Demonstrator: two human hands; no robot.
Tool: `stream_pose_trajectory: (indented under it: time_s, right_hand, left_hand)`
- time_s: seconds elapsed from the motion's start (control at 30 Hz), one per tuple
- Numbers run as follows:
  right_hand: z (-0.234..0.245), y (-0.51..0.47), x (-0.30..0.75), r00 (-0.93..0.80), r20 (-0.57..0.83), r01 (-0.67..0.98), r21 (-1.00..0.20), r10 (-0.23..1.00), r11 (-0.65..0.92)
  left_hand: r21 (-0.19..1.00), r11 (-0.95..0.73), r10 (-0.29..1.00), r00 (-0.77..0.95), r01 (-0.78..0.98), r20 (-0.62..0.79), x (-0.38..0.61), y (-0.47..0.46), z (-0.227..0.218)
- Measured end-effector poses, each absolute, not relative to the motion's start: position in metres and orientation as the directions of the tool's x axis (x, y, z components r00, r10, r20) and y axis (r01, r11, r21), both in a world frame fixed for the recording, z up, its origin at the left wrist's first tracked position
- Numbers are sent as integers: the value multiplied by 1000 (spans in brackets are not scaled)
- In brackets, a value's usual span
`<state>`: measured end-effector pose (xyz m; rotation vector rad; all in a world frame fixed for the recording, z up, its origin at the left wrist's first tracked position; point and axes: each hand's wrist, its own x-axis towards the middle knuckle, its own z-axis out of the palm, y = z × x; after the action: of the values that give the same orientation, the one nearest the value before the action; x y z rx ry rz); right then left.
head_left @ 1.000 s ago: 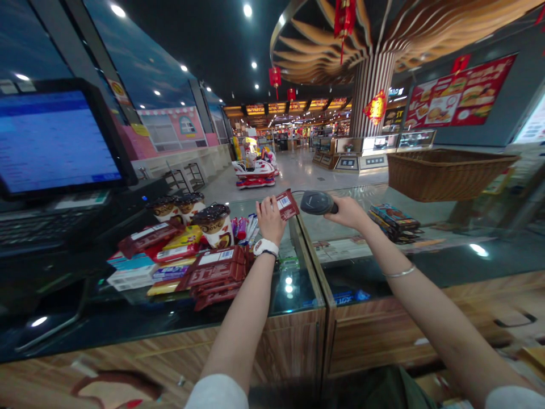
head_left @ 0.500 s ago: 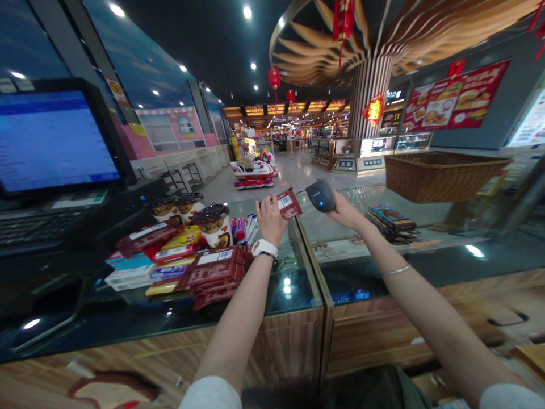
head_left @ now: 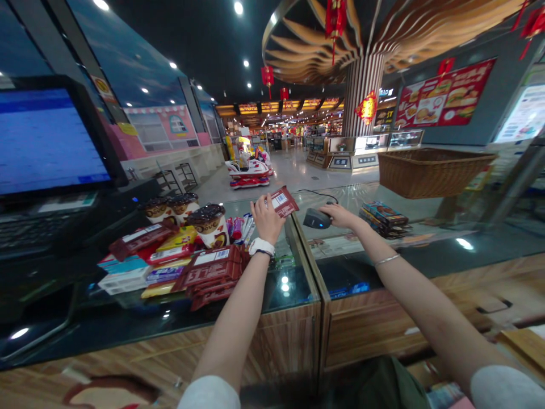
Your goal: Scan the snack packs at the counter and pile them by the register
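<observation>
My left hand (head_left: 266,218) grips a brown chocolate bar (head_left: 284,203) above the glass counter, its white barcode label facing up. To the right, my right hand (head_left: 339,216) is wrapped round a dark barcode scanner (head_left: 317,218) with a small blue light, its head tilted down and apart from the bar. Left of my left wrist lies a stack of brown chocolate bars (head_left: 213,271). Behind that stack stand Dove cups (head_left: 209,224), with yellow and red packets (head_left: 174,244) and small tubes (head_left: 238,227) around them.
A monitor (head_left: 46,136) and keyboard (head_left: 25,230) occupy the left side. Dark boxes or packets (head_left: 383,217) lie on the right counter, near a wicker basket (head_left: 434,173). A wooden-framed seam (head_left: 310,267) divides the two glass counters (head_left: 289,289).
The scanner has come down and its head has turned from upright to nearly level, showing its cable behind. The chocolate bar stays in my left hand. The whole view has shifted slightly.
</observation>
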<state>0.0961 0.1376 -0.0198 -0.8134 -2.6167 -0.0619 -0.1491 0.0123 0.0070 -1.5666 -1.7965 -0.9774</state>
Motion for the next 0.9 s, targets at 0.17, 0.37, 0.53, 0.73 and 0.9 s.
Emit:
stream_pose_trajectory:
  time_s: [0.17, 0.37, 0.53, 0.73, 0.9]
  right_hand:
    - [-28, 146, 96, -785, 330, 523, -102, 525, 846]
    - [-35, 149, 96, -778, 327, 498, -202, 537, 844]
    - [-29, 145, 98, -719, 352, 562, -214, 600, 799]
    - [-2, 118, 86, -490, 715, 545, -195, 498, 816]
    - [7, 88, 68, -531, 776, 507, -32, 341, 861]
  left_hand:
    - [159, 53, 581, -160, 986, 798, -149, 14, 6]
    - [147, 35, 611, -138, 989, 780, -145, 13, 9]
    - [134, -11, 632, -96, 991, 769, -141, 11, 12]
    - [125, -31, 593, -82, 992, 801, -137, 7, 17]
    - [119, -79, 565, -54, 990, 823, -132, 4, 22]
